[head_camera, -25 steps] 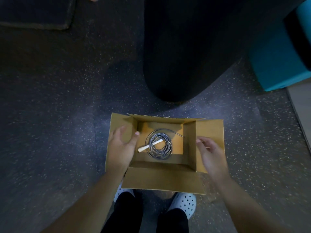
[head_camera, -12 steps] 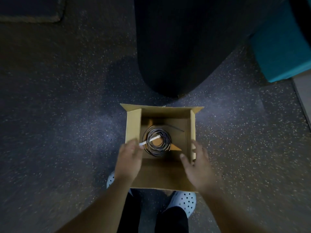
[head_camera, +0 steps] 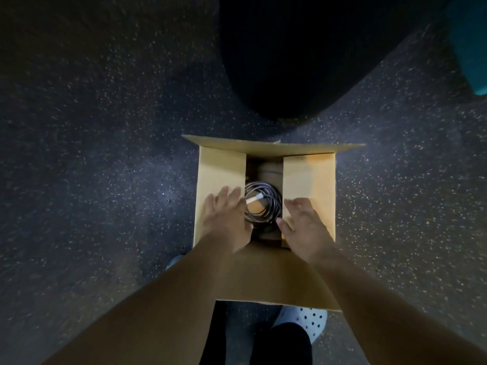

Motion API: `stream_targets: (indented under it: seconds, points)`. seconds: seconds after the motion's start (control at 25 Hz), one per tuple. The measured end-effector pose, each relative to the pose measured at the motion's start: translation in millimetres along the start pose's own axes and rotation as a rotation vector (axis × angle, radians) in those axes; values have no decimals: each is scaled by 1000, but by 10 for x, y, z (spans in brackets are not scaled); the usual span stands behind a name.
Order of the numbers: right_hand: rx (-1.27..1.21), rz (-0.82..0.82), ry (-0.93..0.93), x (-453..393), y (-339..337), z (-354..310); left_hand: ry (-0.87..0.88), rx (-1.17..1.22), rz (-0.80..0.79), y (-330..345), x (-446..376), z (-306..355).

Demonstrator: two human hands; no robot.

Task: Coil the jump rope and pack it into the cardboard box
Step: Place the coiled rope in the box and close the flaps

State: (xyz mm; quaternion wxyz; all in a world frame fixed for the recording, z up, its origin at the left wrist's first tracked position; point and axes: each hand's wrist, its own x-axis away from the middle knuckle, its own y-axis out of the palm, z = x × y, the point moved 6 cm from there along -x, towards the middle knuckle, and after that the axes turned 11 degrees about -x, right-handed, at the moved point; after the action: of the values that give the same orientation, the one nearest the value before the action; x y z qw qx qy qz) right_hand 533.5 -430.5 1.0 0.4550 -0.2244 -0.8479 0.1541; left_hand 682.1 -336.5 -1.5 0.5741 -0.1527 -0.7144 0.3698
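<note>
Head view: a cardboard box [head_camera: 264, 275] stands on a dark speckled floor [head_camera: 105, 167], straight below the camera. Its two side flaps are folded in over the opening, leaving a narrow gap down the middle. The far flap stands up and back, and the near flap lies out toward the person, under the forearms.

The rope [head_camera: 262, 206] lies inside the box, on its bottom, seen through that gap. It is wound in a round coil of grey strands. One pale handle [head_camera: 253, 199] lies across the coil, its near end hidden under the left fingers.

The left hand [head_camera: 226, 217] lies palm down on the box's left flap, fingers spread and stretched flat, tips at the flap's inner edge just over the coil. It pinches nothing. The right hand [head_camera: 303, 227] lies palm down on the right flap, fingers likewise spread and flat, thumb reaching out over the gap near the coil's near side. It holds nothing either. Both hands are somewhat blurred.

Beyond the box, a large black rounded shape [head_camera: 303, 56] covers the floor; what it is cannot be told. A teal object [head_camera: 474, 43] shows far to the right of the box. Nearer than the box, dark trouser legs and a white perforated shoe [head_camera: 311, 322] stand under the near flap.
</note>
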Motion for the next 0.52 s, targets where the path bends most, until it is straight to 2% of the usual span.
stream_targets:
  seconds: [0.08,0.24,0.4,0.52]
  points:
    - [14,14,-11,-98,52,63,-14,-85,6,63,-41,15]
    - [-49,39,-27,42,-18,-132,23,147,82,-125,161,63]
    - [-56,68,-57,430,-297,-483,68,233,153,-574,614,25]
    - [-8,118,-109,552,-508,-669,152,301,94,-786,804,33]
